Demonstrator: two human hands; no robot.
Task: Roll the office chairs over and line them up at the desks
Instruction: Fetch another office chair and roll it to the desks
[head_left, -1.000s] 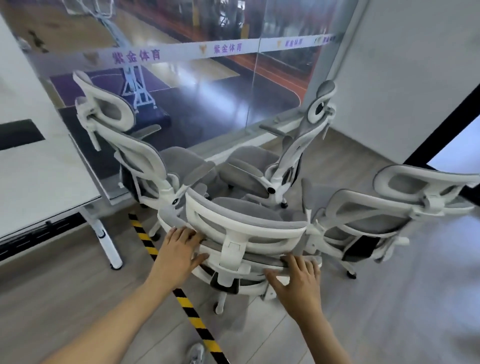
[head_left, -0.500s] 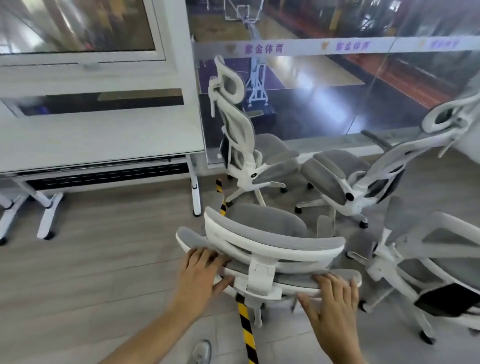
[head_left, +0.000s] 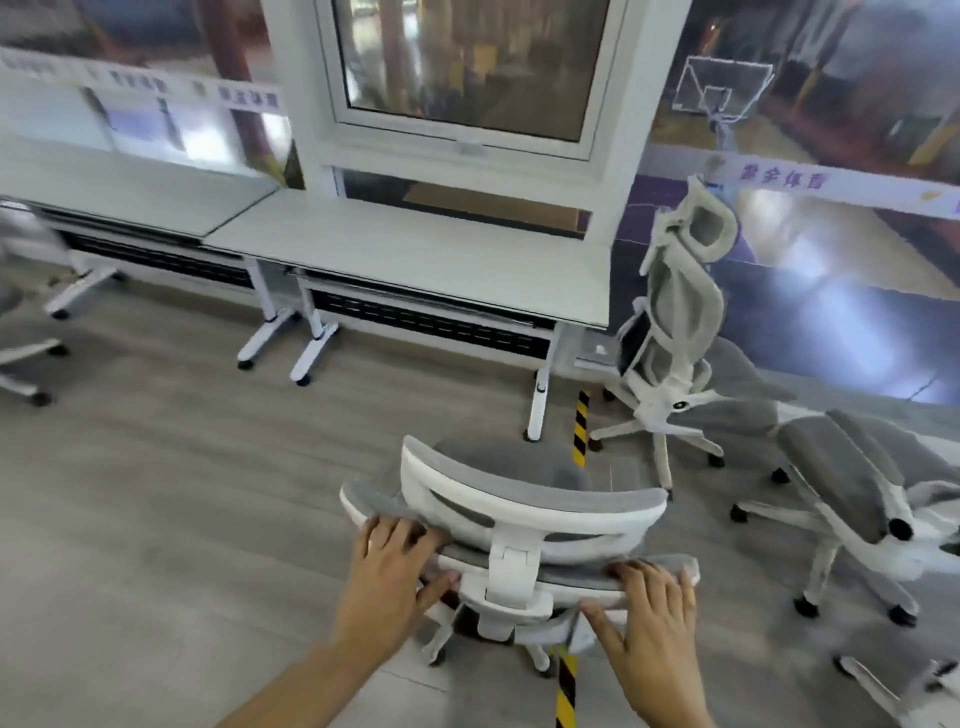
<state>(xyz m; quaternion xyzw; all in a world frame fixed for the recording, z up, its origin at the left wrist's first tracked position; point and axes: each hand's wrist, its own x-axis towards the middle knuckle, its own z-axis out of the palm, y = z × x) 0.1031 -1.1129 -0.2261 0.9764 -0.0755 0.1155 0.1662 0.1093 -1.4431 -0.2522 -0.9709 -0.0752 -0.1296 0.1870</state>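
Grey wood-look floor (head_left: 156, 519) carries everything. White desks (head_left: 415, 260) run along the far window wall, the right-hand desk's right end open with nothing parked in front of it. Spare grey-mesh chairs: one upright chair (head_left: 680, 322) at that desk's right end, one tipped chair (head_left: 852, 499) near the floor's right edge, part of another chair (head_left: 21, 332) at the left edge. Held chair (head_left: 519, 519) stands mid-floor, well short of the desk front, back toward the camera, base over the yellow-black floor strip (head_left: 581, 426). Left hand (head_left: 387, 571) grips the left end of the backrest top rail, fingers curled over it, thumb below. Right hand (head_left: 652, 608) grips the right end likewise, fingers wrapped over the padded edge. Judgement: chair is moderately heavy but rolls easily on castors; frame stiff, mesh and padding soft, seat may swivel. Two-handed hold wide on the rail steers best; push low and even so castors cross the strip without snagging.
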